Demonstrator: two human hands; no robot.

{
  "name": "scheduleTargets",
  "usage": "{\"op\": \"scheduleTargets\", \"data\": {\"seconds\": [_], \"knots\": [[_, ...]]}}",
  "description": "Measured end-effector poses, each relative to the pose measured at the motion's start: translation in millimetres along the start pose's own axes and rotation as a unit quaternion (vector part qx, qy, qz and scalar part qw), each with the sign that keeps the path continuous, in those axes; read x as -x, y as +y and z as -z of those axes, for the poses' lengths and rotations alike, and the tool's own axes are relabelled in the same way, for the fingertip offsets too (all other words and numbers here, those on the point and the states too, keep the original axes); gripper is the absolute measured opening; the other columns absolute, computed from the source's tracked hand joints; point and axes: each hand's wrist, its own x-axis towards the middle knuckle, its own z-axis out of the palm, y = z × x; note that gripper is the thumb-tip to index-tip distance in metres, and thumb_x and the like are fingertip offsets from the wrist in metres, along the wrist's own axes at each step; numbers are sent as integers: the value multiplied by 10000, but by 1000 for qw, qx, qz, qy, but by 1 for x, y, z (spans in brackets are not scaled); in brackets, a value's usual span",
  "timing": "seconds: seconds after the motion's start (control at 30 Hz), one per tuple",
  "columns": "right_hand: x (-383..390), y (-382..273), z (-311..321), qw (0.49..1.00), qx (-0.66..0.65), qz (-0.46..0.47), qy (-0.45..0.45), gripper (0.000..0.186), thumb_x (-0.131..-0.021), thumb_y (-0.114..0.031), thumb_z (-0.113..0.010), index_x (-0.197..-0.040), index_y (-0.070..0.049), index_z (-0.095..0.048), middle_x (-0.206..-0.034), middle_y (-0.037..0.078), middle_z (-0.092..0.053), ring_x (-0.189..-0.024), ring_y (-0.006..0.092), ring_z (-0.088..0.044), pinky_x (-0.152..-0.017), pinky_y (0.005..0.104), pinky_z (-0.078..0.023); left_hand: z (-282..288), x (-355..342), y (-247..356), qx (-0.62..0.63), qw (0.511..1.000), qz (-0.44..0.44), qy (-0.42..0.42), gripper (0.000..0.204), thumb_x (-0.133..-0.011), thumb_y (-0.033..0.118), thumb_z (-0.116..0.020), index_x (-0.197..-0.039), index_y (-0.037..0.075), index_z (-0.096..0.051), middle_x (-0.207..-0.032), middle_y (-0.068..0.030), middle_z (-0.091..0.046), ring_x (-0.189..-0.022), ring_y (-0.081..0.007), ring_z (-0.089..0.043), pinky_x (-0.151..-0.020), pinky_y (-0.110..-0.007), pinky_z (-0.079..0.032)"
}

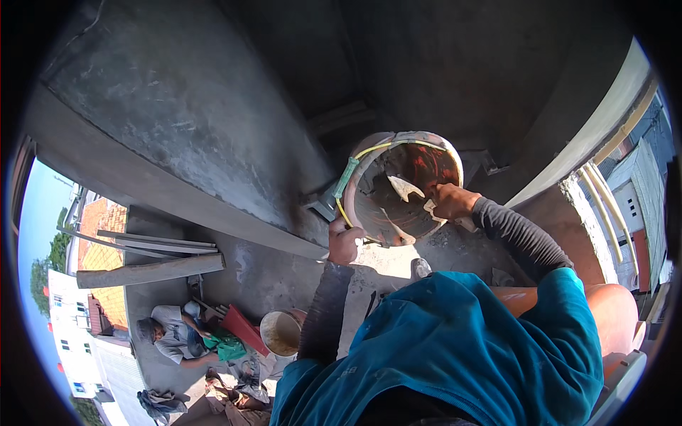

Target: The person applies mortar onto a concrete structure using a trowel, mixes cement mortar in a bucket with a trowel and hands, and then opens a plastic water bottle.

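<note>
A round bucket (459, 167) is tilted in front of me, its inside smeared with grey mortar and reddish patches. Its yellow handle (373, 148) with a green grip (347, 177) lies along the left side of the rim. My left hand (344, 242) is closed over the near left rim. Inside the bucket's right side, my right hand (455, 201) is closed round what looks like a trowel (406, 188), its pale pointed blade coated with mortar. The trowel's handle is mostly hidden by my fingers.
Grey plastered walls (185, 121) curve around me. At lower left a person (174, 330) crouches beside a red container (244, 329) and a white bucket (280, 334). Long boards (153, 270) lean at the left; pale pipes (614, 206) stand at the right.
</note>
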Motion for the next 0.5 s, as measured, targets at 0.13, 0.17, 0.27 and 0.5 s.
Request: {"op": "scheduleTargets", "data": {"seconds": [0.13, 0.17, 0.27, 0.5], "knots": [[13, 10, -35, 994, 79, 74, -35, 293, -729, -158, -624, -937, 45, -655, -998, 207, -644, -877, 310, -658, -739, 402, -530, -9, -1, 6, 15, 1000, 17, -18, 158, -579, -2, -579, -734, -22, -601, -846, -38, -579, -794, -156, -545, -757, -289, -426], [18, 3, -33, 994, -31, 19, -106, 277, -754, -149, -626, -960, 35, -647, -960, 198, -651, -805, 272, -666, -666, 387, -535, -8, 4, 11, 15, 1000, 19, -19, 158, -579, -2, -579, -734, -22, -601, -846, -38, -579, -794, -156, -545, -757, -289, -426], [35, 39, -44, 726, -648, -42, -225, 162, -832, -60, -635, -981, -6, -599, -747, 88, -623, -608, 165, -619, -479, 314, -497, -5, 10, 28, -50, 995, -14, -90, 189, -580, 18, -584, -761, -36, -589, -931, -57, -562, -854, -160, -525, -788, -272, -394], [-1, 17, -105, 404, -789, 168, -432, 206, -887, -41, -513, -1086, -73, -469, -689, 6, -404, -504, 76, -433, -406, 211, -373, -7, 1, 8, 125, 984, 128, -20, 236, -630, 0, -571, -864, -19, -594, -892, -85, -588, -827, -197, -580, -768, -325, -489]]}}
